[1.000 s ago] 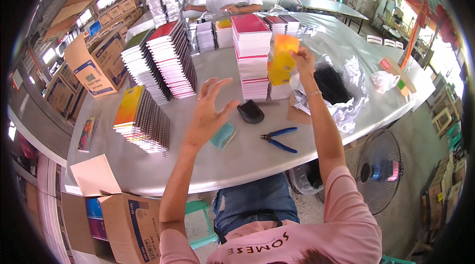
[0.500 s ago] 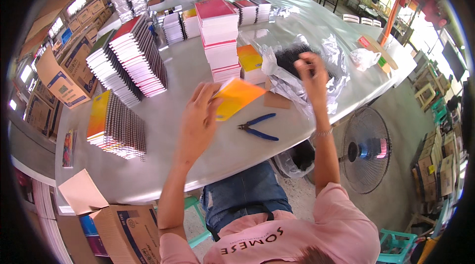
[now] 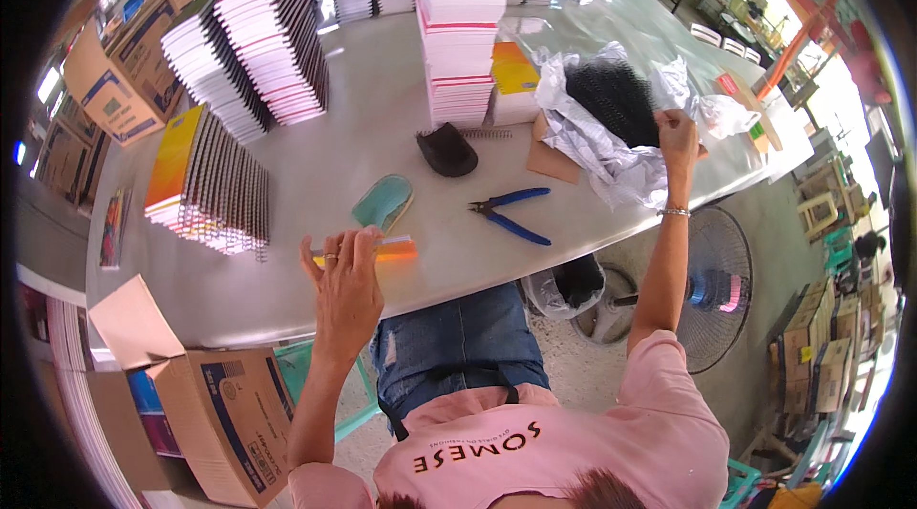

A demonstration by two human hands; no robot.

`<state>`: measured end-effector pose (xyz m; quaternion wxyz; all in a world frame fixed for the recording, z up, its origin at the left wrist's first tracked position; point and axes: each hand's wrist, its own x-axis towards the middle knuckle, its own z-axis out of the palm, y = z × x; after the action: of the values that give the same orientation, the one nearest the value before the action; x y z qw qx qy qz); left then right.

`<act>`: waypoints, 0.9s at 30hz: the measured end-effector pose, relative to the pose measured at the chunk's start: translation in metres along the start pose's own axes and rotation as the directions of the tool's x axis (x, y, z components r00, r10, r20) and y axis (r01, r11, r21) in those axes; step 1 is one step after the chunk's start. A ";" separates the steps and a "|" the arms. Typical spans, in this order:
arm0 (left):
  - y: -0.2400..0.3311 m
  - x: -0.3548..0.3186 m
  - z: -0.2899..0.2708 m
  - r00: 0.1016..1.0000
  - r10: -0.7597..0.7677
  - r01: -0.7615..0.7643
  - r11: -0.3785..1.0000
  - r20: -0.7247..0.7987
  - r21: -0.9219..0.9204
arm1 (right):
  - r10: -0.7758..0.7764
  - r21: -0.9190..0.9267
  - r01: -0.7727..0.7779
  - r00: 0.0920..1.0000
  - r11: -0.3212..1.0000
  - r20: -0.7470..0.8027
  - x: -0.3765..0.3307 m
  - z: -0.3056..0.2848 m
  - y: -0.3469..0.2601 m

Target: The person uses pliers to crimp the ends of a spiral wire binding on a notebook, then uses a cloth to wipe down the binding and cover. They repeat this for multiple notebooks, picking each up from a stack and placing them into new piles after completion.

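My left hand point(image 3: 349, 285) is closed on a thin yellow-orange notebook point(image 3: 396, 250), held nearly edge-on close to the table's front edge. At the right, my right hand point(image 3: 678, 138) pinches at the edge of a pile of black spiral coils point(image 3: 613, 100) lying in crumpled silvery wrapping point(image 3: 611, 168); what its fingertips hold is too small to make out. Between the hands lie blue-handled cutting pliers point(image 3: 516, 214), jaws pointing left. A rounded black object point(image 3: 447, 152) and a teal rounded pad point(image 3: 384, 201) rest nearby. One loose coil point(image 3: 489, 134) lies behind the black object.
A tall stack of red-covered books point(image 3: 463, 41) stands mid-table beside a yellow-covered stack point(image 3: 516, 79). Spiral-bound notebooks point(image 3: 215, 186) are piled at the left. Below the front edge are a lined bin point(image 3: 573, 289), a fan point(image 3: 707, 291) and an open carton point(image 3: 224, 423).
My left hand has brought the notebook down toward the front edge, leaving the black object and teal pad in view. My right hand has moved to the coil pile's right edge.
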<state>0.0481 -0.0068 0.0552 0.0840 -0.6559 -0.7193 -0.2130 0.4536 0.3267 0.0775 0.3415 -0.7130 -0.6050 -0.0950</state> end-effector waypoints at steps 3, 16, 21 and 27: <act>0.006 -0.007 0.008 0.995 -0.079 0.079 0.997 -0.067 -0.001 | -0.053 0.186 0.072 0.993 0.980 -0.104 -0.002 -0.012 -0.015; 0.020 0.008 0.038 0.883 -0.295 0.242 0.952 -0.364 -0.186 | -0.684 0.912 -0.132 0.623 0.388 0.381 -0.132 -0.087 -0.166; 0.022 0.011 0.038 0.875 -0.284 0.224 0.955 -0.393 -0.193 | -0.805 0.883 -0.019 0.404 0.468 0.435 -0.188 -0.060 -0.198; 0.020 0.013 0.038 0.878 -0.268 0.201 0.958 -0.396 -0.203 | -0.808 0.880 0.038 0.417 0.474 0.417 -0.206 -0.053 -0.209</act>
<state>0.0721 0.0217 0.0302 0.1586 -0.5069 -0.7397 -0.4132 0.2227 0.1377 0.0818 0.2471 -0.2419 -0.8430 0.4121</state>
